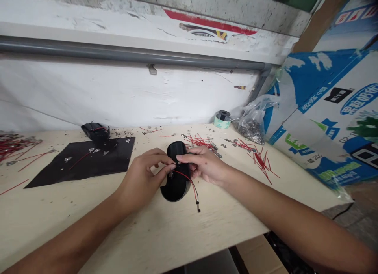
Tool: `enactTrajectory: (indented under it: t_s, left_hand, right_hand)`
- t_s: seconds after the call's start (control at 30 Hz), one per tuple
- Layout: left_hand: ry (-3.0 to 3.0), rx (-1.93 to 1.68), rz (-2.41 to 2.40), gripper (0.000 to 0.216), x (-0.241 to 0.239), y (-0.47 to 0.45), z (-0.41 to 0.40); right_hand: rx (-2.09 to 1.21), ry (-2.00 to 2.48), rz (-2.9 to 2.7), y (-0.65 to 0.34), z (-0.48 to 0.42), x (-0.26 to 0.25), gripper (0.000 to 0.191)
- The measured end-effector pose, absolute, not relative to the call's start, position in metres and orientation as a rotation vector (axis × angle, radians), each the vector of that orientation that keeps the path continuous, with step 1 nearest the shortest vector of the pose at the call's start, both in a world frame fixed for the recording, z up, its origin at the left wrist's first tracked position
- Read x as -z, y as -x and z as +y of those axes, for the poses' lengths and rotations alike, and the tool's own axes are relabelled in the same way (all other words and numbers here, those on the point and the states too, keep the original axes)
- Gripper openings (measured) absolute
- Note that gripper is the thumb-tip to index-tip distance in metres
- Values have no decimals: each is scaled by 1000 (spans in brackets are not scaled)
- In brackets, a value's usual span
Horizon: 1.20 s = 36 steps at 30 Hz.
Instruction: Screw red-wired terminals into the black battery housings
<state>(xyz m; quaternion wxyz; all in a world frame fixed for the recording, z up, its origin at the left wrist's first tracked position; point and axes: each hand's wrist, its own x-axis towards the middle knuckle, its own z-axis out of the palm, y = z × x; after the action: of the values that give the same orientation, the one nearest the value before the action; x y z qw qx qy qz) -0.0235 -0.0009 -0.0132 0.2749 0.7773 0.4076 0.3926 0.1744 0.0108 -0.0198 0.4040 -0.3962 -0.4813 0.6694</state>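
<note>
Forearms reach in; left hand and right hand grip clamped on a black housing (red wire trailing onto the worktop).

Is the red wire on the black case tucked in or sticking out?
Sticking out: the red wire curves away from the black case, and its metal tip sits free beside the case.

Housing — glossy black plastic | tabletop — smooth pale wood | sheet — matt black
</note>
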Motion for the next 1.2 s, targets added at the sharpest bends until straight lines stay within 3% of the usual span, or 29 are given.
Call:
enactTrajectory:
  t_s: [0.17,0.3,0.6,1.2]
  left_hand:
    - [-1312,-1023,974,37,13,21,3]
    - [-1031,-795,696,31,9,17,-2]
    - [-942,-751,715,27,12,16,-4]
    - [-1049,-817,797,29,22,15,-2]
  right_hand:
    - [-1736,887,-1063,-177,11,18,27]
    - [-1765,821,-1036,-178,12,18,24]
    - [-1756,936,-1226,-177,12,24,38]
    - [-1733,915,-1128,-172,10,25,28]
